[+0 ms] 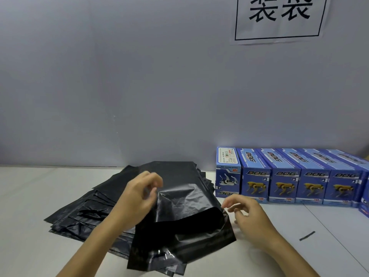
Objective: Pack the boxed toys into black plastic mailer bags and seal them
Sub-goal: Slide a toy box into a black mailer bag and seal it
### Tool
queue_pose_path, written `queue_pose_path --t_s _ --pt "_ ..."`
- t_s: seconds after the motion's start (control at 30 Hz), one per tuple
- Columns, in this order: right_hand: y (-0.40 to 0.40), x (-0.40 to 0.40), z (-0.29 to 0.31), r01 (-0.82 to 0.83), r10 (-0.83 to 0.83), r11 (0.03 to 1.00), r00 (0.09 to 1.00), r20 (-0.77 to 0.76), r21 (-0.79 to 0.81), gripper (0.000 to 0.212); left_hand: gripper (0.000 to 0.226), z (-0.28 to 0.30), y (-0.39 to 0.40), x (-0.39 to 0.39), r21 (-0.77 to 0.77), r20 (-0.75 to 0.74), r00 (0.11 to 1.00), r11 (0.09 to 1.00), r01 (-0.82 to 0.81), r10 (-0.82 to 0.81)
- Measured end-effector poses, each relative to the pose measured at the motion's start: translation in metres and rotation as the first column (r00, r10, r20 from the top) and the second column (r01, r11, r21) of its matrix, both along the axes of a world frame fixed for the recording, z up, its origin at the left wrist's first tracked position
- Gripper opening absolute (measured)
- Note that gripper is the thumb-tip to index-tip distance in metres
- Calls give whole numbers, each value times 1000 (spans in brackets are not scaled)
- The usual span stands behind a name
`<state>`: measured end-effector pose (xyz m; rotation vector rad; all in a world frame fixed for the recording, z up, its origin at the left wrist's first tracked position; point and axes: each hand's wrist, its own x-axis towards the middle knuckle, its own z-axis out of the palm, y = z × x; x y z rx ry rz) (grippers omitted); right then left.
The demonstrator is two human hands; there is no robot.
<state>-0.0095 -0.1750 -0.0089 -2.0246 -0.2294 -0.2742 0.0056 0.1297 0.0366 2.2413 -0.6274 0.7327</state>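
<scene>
A fanned pile of black mailer bags lies on the white table. One black bag is lifted off the pile, its upper layer raised into a fold. My left hand pinches that bag's top edge between thumb and fingers. My right hand pinches the bag's right edge at its fingertips. A row of blue boxed dog toys stands against the wall at the right, just beyond my right hand.
A grey wall rises right behind the table, with a white paper sign high at the right. A short black strip lies on the table at the right front.
</scene>
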Motion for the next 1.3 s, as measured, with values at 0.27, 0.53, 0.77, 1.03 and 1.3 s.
queue_pose_path --t_s 0.27,0.53,0.77,1.03,1.3 --pt "0 2 -7 -97 107 949 994 19 -302 56 67 -38 37 -19 235 -305 950 963 135 -59" --pt "0 6 -16 33 54 904 980 190 -427 30 65 -43 31 -12 284 -391 920 946 157 -35" --pt "-1 10 -21 -5 7 1000 985 173 -10 60 51 -30 36 -20 -48 -224 964 989 138 -145" --pt "6 12 -23 28 -57 988 981 183 154 23 17 -32 24 -17 -438 -126 985 898 49 -115" --pt "24 3 -15 52 -82 970 990 119 236 19 24 -35 18 -15 -506 -73 990 860 65 -118"
